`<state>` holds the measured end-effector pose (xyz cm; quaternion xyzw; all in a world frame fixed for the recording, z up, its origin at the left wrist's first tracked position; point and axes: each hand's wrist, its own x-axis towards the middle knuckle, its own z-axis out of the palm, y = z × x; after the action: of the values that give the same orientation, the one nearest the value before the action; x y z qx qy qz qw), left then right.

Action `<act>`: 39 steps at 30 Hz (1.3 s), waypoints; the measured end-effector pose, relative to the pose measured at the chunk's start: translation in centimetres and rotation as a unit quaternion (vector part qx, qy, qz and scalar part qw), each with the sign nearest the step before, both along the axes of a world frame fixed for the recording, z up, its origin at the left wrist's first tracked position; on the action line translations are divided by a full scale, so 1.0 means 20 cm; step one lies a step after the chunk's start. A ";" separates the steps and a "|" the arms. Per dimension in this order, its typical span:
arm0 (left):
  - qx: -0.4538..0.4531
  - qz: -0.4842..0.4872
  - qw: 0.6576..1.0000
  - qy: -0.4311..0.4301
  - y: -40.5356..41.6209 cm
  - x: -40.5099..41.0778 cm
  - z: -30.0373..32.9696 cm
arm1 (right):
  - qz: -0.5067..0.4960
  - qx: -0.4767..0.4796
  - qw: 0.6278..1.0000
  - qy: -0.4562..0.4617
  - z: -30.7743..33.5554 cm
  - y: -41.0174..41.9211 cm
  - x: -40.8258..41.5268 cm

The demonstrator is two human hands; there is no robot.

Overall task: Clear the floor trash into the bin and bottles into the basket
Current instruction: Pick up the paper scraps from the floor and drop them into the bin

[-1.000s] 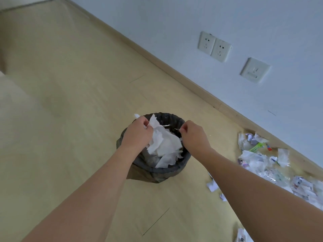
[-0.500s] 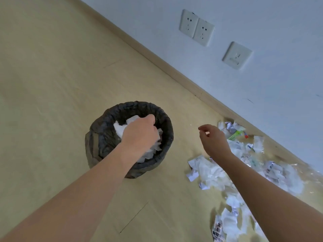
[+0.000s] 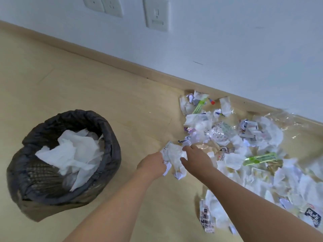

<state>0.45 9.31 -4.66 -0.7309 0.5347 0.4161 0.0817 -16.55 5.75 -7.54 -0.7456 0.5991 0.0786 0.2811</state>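
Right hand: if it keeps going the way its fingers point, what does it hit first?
The right hand points up-left, fingers already at the crumpled white paper wad that the left hand touches from the other side. So that wad first, though depth is unclear.

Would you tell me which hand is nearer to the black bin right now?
Left. The left hand is at a paper wad on the floor, just right of the bin; the right hand is beyond that wad, farther away.

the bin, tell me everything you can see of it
The bin is a round mesh basket lined with a crinkled black plastic bag folded over its rim. It stands on the wooden floor, left of the scattered trash, and looks slightly tilted. Crumpled white paper fills much of it. Neither hand touches it.
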 end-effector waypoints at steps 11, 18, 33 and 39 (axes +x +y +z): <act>-0.041 -0.002 0.997 -0.065 0.07 -0.05 -0.36 | -0.002 -0.052 0.998 0.029 -0.20 -0.10 0.08; -0.024 0.144 0.986 0.080 0.09 0.06 -0.23 | -0.037 0.031 0.998 -0.049 0.03 -0.12 -0.05; -0.309 0.201 0.930 0.001 0.29 0.86 0.99 | 0.006 -0.042 0.969 -0.245 1.10 0.03 0.80; -0.320 0.200 0.922 -0.090 0.52 1.22 0.83 | 0.143 -0.066 0.982 -0.102 0.99 0.15 1.35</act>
<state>24.95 19.67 11.85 -0.8442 0.4724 0.1631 -0.1940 10.37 8.68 12.24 -0.8445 0.4585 0.0021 0.2767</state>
